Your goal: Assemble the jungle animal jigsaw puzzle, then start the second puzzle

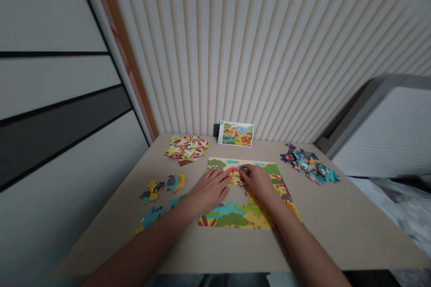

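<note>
A jigsaw puzzle point(235, 219) with a savanna picture lies partly assembled on the table, its middle showing bare tabletop. My left hand point(209, 189) rests palm down over the puzzle's left side, fingers stretched out. Near the upper middle of the puzzle, my right hand point(258, 180) pinches a small bluish puzzle piece point(243, 169), mostly covered by the fingers. Loose puzzle pieces in yellow and teal point(175, 182) lie left of the puzzle, with blue pieces point(151, 217) nearer to me, partly behind my left forearm.
A picture card point(236, 134) of the savanna scene leans upright at the back. One pile of pink and green pieces point(186, 148) sits back left; a dark and turquoise pile point(310, 164) is at the right. A pleated curtain point(215, 54) borders the table's far edge.
</note>
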`<state>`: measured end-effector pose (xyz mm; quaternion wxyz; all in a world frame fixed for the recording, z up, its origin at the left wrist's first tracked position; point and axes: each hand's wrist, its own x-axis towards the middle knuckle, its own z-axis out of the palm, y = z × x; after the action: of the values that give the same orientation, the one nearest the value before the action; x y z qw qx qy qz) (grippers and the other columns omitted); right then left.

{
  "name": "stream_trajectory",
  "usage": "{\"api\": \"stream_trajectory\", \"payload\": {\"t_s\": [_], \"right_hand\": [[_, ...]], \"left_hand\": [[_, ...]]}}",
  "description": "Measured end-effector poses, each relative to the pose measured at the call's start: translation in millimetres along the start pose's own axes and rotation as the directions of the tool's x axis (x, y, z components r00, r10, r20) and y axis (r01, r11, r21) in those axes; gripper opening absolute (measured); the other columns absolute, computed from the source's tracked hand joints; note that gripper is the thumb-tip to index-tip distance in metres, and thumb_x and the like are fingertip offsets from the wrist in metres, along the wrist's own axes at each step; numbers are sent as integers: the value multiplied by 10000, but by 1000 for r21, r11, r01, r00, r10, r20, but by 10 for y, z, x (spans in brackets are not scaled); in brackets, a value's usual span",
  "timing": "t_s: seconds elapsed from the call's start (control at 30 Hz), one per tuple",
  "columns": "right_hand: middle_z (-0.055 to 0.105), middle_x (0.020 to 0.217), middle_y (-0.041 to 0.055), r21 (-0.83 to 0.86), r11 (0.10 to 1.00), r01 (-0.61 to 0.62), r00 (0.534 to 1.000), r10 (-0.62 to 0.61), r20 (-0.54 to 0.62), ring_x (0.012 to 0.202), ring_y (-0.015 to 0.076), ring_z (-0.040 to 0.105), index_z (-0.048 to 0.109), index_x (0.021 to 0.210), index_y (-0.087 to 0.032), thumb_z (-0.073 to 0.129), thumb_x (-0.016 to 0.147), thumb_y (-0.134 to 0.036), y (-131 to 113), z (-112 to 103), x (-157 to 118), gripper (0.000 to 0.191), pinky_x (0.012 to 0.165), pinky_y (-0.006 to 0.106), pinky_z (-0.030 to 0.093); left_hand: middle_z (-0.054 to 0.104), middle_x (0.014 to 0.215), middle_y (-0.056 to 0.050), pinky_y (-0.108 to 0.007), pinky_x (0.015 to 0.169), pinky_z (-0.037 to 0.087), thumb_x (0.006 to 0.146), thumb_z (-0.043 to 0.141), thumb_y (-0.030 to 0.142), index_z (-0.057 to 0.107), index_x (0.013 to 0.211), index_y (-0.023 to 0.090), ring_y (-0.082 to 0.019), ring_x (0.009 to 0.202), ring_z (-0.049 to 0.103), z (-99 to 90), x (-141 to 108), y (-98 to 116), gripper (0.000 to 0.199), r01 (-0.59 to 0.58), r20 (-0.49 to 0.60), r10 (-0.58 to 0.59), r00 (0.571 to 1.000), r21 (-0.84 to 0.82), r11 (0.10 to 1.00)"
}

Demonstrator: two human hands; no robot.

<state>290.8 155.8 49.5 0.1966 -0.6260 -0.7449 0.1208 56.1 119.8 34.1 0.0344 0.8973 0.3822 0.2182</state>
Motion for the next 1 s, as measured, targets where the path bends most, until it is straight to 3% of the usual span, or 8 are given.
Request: {"api": "stream_trajectory", "payload": {"t_s": [0.13, 0.33, 0.57, 0.83, 1.0], "right_hand": [[786, 1003, 89, -45, 999, 19, 1000, -19, -10, 919, 225, 701, 784, 1108, -252, 624, 953, -416, 20, 0, -9, 276, 811, 275, 460], [759, 1069, 99, 30, 993, 111, 991, -113, 70, 963, 228, 686, 794, 1168, -242, 600, 980, -425, 137, -81, -39, 326, 877, 291, 471], [743, 1031, 102, 89, 982, 167, 967, -181, 181, 859, 231, 672, 744, 1298, -239, 668, 926, -448, 259, -167, -38, 434, 807, 321, 487], [783, 1004, 98, 115, 980, 160, 965, -180, 190, 822, 228, 684, 750, 1272, -195, 650, 908, -439, 320, -100, -19, 449, 760, 311, 487], [785, 843, 74, 206, 963, 172, 964, -208, 167, 691, 224, 669, 763, 1213, -162, 579, 920, -524, 402, -60, 40, 501, 645, 301, 478]], "left_hand": [[625, 1429, -87, -477, 1167, 362, 1044, 474, 296, 594, 1408, 246, -275, 1334, 527, -14, 8, 7, 387, 1, 0, -1, 1000, 8, 1000], [598, 1466, -81, -473, 1168, 350, 1044, 479, 295, 561, 1438, 233, -279, 1348, 510, 3, 14, 0, 407, 6, 28, -7, 1000, 29, 1000], [595, 1469, -81, -473, 1162, 347, 1050, 472, 296, 552, 1438, 219, -283, 1353, 503, 5, 3, 8, 404, 6, 29, -7, 1000, 51, 999], [610, 1440, -91, -430, 1163, 353, 1048, 479, 281, 560, 1410, 199, -258, 1353, 510, -10, 6, 46, 379, -12, 13, 10, 1000, 122, 992], [637, 1390, -76, -387, 1181, 341, 1050, 483, 255, 594, 1336, 196, -219, 1341, 523, -141, -17, 113, 312, -33, 34, 27, 999, 198, 980]]}}
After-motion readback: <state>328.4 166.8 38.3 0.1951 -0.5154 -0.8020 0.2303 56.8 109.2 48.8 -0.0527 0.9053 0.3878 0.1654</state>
